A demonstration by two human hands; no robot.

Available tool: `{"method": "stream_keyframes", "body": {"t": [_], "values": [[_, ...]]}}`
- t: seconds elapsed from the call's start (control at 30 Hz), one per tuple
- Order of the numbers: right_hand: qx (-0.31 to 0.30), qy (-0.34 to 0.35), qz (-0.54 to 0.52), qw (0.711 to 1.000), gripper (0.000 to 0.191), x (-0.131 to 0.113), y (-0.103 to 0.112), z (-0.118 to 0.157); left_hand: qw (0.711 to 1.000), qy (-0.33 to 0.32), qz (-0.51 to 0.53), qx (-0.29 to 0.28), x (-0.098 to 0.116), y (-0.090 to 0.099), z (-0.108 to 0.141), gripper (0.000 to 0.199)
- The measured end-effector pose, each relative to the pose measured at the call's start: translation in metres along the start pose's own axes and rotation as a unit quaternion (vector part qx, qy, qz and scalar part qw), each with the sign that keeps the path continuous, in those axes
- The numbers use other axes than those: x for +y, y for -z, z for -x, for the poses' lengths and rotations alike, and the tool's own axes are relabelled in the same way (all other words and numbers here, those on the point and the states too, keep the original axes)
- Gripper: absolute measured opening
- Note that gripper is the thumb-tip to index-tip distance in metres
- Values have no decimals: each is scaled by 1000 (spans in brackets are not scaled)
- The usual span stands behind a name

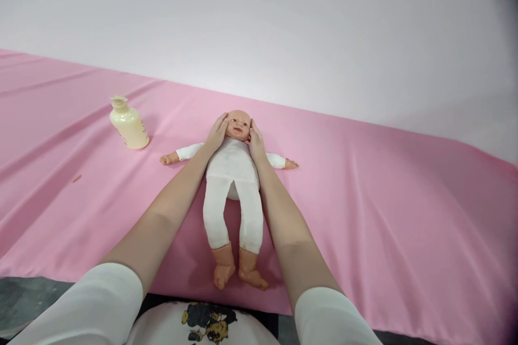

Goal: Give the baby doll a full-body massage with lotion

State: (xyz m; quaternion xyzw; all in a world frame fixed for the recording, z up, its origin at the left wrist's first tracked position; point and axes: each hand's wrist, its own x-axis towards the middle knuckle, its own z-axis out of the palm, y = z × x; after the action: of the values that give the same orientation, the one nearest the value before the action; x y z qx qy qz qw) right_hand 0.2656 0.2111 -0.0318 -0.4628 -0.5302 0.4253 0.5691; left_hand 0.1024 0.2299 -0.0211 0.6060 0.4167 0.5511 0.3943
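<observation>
doll (232, 161) on pink cloth (324, 183), head cupped between left hand (217, 132) and right hand (257, 143), fingers (221, 120) nearly straight, touching both sides.

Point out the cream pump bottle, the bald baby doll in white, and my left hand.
Cream pump bottle (131, 128): head view, body.
Bald baby doll (231, 160): head view, white torso.
Left hand (217, 133): head view, back.

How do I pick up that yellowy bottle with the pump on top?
Probably round the wide body of the bottle, coming from its left, away from the doll: it stands up from the pink cloth, rounded there, while the pump top looks narrow.
</observation>
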Motion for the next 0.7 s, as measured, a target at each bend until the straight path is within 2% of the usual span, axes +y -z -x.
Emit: {"method": "stream_keyframes", "body": {"t": [0.13,0.23,0.3,0.43,0.7], "values": [[-2,17,29,999,101,-2,0,2,999,-14,-28,-19,0,2,0,62],[-16,10,48,999,102,-2,2,3,997,-29,-62,-38,-1,4,1,82],[-32,3,37,999,102,0,5,3,996,-34,-68,-39,-4,5,1,87],[-47,-3,6,999,100,4,6,3,996,-44,-61,-44,-10,6,0,80],[-7,1,11,1000,80,4,1,-3,999,-29,-23,-7,-15,1,-6,60]]}}
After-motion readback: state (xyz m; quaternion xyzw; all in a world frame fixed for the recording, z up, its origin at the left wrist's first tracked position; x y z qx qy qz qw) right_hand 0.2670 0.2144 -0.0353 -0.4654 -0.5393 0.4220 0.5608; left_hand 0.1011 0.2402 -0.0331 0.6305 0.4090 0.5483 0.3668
